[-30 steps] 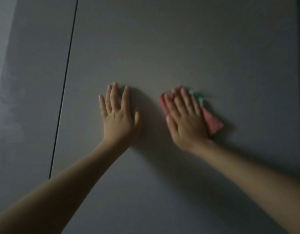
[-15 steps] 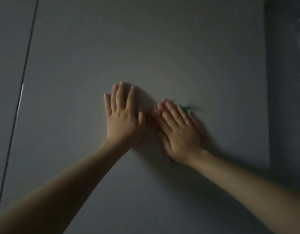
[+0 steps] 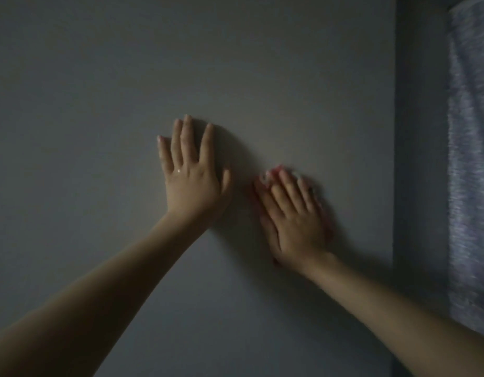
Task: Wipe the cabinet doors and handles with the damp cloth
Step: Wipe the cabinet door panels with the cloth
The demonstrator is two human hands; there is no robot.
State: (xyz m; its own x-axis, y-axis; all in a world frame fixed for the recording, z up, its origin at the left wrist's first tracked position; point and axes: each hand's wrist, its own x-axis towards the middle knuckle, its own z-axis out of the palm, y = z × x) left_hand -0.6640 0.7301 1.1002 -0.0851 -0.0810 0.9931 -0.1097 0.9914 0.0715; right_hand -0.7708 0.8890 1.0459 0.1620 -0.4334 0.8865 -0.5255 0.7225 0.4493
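On the door (image 3: pixel 262 77), the right hand (image 3: pixel 295 216) pressed the cloth (image 3: pixel 327 227) flat, fingers straight, having slid from 3 o'clock toward the flat, empty left hand (image 3: pixel 193 183); that strip looked wiped, handles unseen.

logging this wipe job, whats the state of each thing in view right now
left hand: flat on the door, fingers straight, holding nothing
right hand: flat on the cloth, pressing it to the door
cloth: pink, mostly hidden under the right hand, only its edges showing
cabinet door: shut as far as shown, no handle in view
curtain: hanging at the right edge, blurred
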